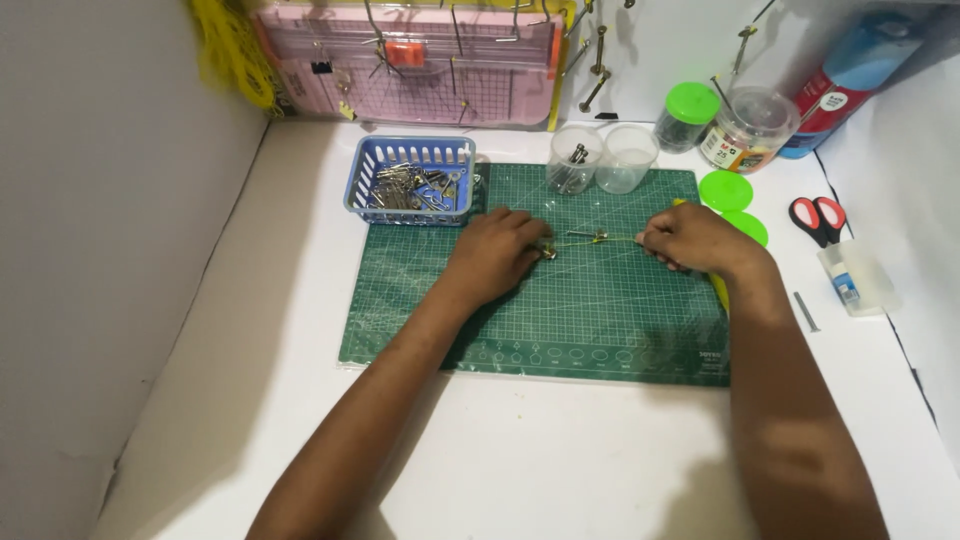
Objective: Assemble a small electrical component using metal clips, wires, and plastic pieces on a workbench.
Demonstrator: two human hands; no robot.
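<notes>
My left hand (497, 252) pinches a metal clasp (547, 252); my right hand (692, 238), at three o'clock, grips yellow cord (620, 239) over the cutting mat (590, 320).

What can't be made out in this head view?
- Fingertips of the left hand: curled under, so its hold on the small metal piece is hidden.
- Right hand: fingers folded over the yellow cord; grip unclear.
- Blue basket contents: metal bits too small to identify.
- Bottle: cut off by the top edge.

Bare green cutting mat (590, 320) lies open toward the person; blue basket (410, 180) and clear cups (600, 160) crowd its far edge.
</notes>
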